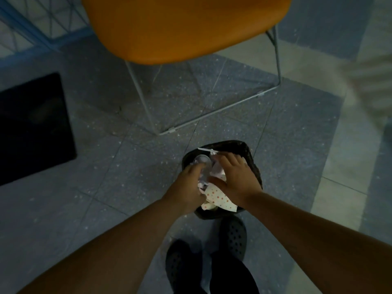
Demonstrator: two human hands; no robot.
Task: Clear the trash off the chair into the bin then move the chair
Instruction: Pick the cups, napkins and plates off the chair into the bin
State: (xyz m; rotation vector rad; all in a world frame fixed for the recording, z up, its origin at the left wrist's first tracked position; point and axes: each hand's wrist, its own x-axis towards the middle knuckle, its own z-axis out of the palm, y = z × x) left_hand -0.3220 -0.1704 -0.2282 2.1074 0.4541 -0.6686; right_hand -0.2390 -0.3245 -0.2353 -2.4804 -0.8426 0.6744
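An orange chair (180, 26) on a thin metal frame stands at the top centre, its visible seat bare. A small black bin (252, 158) sits on the floor in front of my feet. Both hands are over its mouth. My left hand (186, 187) grips a clear plastic cup (202, 161) and crumpled white paper. My right hand (235, 177) lies spread on top of white paper (217, 169) and a dotted wrapper (220, 198) that sticks out of the bin's near side. Whether the right hand grips anything is hidden.
A black mat (34, 128) lies on the floor at the left. Blue wire shelving (42, 22) stands at the top left. A blurred pale striped shape (369, 85) is at the right edge. My dark shoes (233, 234) stand just behind the bin on grey speckled tiles.
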